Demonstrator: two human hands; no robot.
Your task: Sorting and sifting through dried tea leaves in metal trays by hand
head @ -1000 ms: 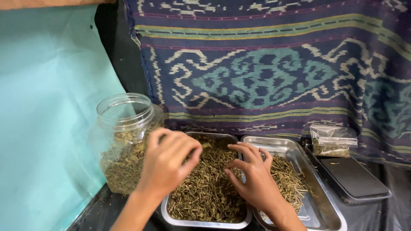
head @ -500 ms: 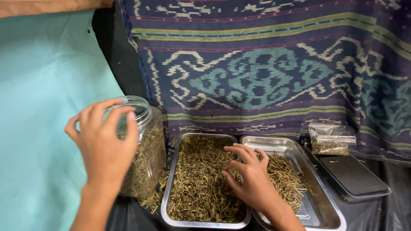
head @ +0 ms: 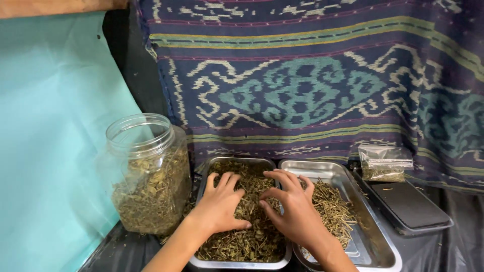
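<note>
**A:** In the head view, where were your hands?

**B:** Your left hand (head: 220,204) lay palm down on the herbs (head: 237,221) in the left tray (head: 241,263), fingers spread and unclenched, pinching nothing I could see. Your right hand (head: 292,206) sat just beside it at 3 o'clock, fingers curled loosely over the rim where the two trays met. Its fingertips touched the herbs, but I could not tell whether they gripped any.

**A:** And the herbs themselves?

**B:** They filled the left tray nearly to its edge, a dry mix of olive-brown leaf and stem. The right tray (head: 375,242) held a thinner heap of straw-coloured stalks (head: 330,211) on its left half, part of it under your right wrist; its right half showed bare metal.

**A:** What stood around you?

**B:** At 9 o'clock from your left hand stood a clear jar (head: 148,176), lid off, about half full of the same dried leaf and close to the left tray. At 3 o'clock, past the right tray, lay a dark flat tray (head: 411,206), and at its far end leaned a small clear bag (head: 385,163) of herbs. At 12 o'clock hung a patterned cloth (head: 312,75), and at 10 o'clock a teal sheet (head: 50,126).
</note>
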